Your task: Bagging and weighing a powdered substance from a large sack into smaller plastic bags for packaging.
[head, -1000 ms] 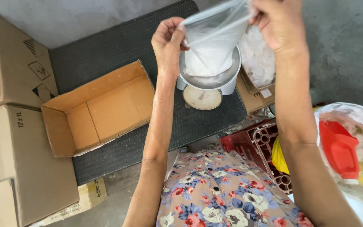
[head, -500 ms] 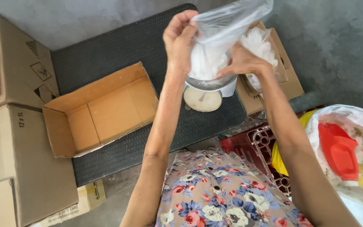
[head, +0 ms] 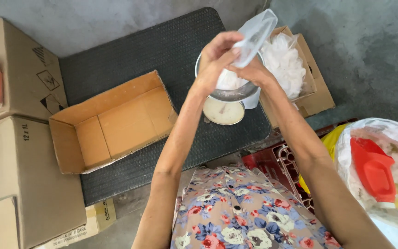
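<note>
My left hand (head: 218,54) and my right hand (head: 250,71) are both closed around the neck of a clear plastic bag (head: 256,30) that holds white pieces. The bag's filled bottom (head: 229,82) rests in the metal bowl of a kitchen scale (head: 236,95). The scale's round white dial (head: 223,111) faces up, just below the hands. The scale stands on a dark ribbed mat (head: 143,50). The bag's flattened empty top sticks up and away from my fingers.
An open, empty cardboard tray (head: 111,122) lies on the mat to the left. A carton with a bag of white pieces (head: 284,62) sits right of the scale. Closed cartons (head: 19,170) stand at left. A red crate (head: 277,161) and a sack with a red scoop (head: 374,170) are at right.
The bag was held open and high by both hands; now its top is gathered, both hands have come together at the neck, and the bag sits lower in the scale bowl.
</note>
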